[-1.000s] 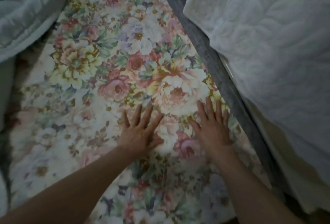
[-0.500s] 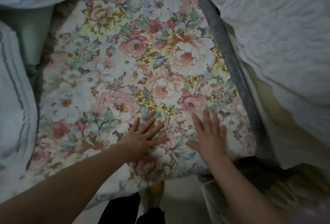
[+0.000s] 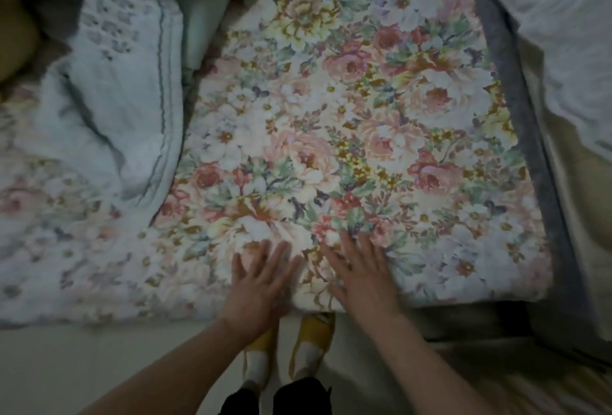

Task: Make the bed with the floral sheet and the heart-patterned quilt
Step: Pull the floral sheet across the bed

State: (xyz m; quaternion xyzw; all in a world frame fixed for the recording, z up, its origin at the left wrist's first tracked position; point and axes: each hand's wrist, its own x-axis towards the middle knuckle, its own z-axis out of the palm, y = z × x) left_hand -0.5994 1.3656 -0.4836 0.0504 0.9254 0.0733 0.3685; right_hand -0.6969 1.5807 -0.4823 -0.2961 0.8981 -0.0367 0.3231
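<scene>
Cotton-soft floral sheet, light and limp; left hand and right hand lie flat near its front edge, grip open, holding nothing; take hold along that hem.

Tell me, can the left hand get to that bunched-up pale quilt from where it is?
Probably yes. The left hand lies flat on the floral sheet, and only bare sheet lies between it and the quilt.

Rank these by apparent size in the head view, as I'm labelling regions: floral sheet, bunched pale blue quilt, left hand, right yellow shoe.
1. Floral sheet
2. Bunched pale blue quilt
3. Left hand, though nearer the camera
4. Right yellow shoe, partly hidden
</scene>
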